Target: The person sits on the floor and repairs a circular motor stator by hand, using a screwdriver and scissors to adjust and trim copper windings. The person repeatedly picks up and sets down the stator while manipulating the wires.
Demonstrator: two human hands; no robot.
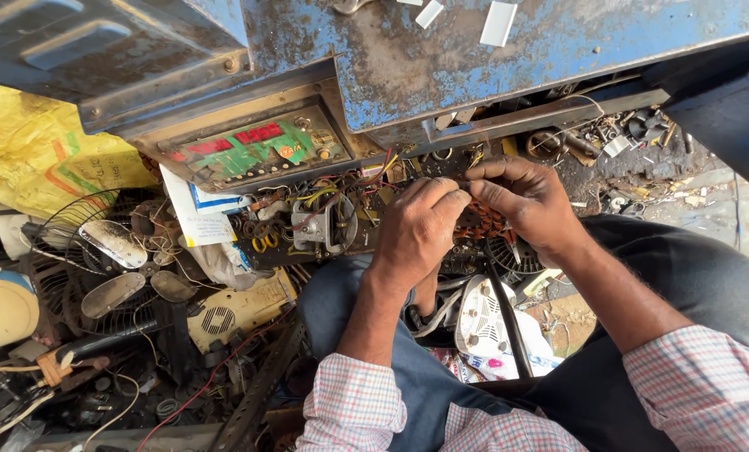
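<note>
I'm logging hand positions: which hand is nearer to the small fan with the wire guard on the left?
Left. The left hand works at the wired circuit chassis, closer to the fan. The right hand sits beyond it, farther from the fan.

Rolled-up pink-and-white checked shirt sleeves (353,402) above blue trousers (408,368), forearms bare.

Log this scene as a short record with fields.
left hand: resting on the copper coil, fingers curled
right hand: fingers pinching at the same coil
behind the coil: circuit board with coloured wires
above: worn blue metal bench
far left: small fan, yellow sack
</note>
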